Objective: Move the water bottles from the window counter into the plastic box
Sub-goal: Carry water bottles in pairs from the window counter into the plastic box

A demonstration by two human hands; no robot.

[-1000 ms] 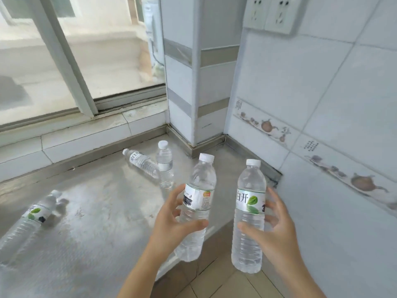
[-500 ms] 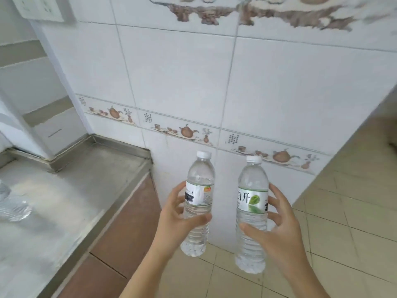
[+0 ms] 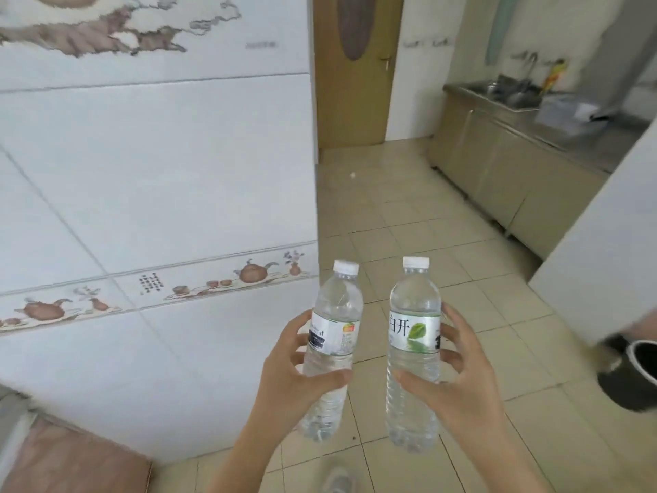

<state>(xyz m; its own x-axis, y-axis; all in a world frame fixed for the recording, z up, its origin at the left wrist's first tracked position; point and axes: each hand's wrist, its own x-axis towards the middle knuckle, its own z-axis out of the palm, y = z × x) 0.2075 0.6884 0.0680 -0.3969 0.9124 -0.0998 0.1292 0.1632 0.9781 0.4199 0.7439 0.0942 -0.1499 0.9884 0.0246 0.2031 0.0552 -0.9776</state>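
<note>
Two water bottles in transit, one per hand, both upright, capped in white and clear of any surface. Item one: bottle with a white-and-dark label (image 3: 331, 350), left hand (image 3: 295, 371) in a closed grip round its middle, thumb across the front below the label, fingers curled behind. Item two: bottle with a green-leaf label (image 3: 414, 354), right hand (image 3: 458, 378) in a closed grip at label height and just under it, thumb on the front, fingers wrapped at the far side. The two bottles stand near each other but apart, over the tiled floor (image 3: 409, 222). Surroundings: white tiled wall (image 3: 153, 165) with a teapot border on the left; wooden door (image 3: 350, 69) beyond; a steel kitchen counter (image 3: 554, 133) with a sink along the far right; on it a pale translucent container (image 3: 565, 112) (possibly the plastic box, too blurred to confirm). A dark round vessel (image 3: 640, 371) sits on the floor at the right edge. The window counter itself does not show, bar perhaps a sliver at the lower left corner. Status, as a judgement: pick-up is done for this pair; carrying is under way; placing in the box is outstanding. How many bottles are left at the window, and what the box already holds, cannot be told.
</note>
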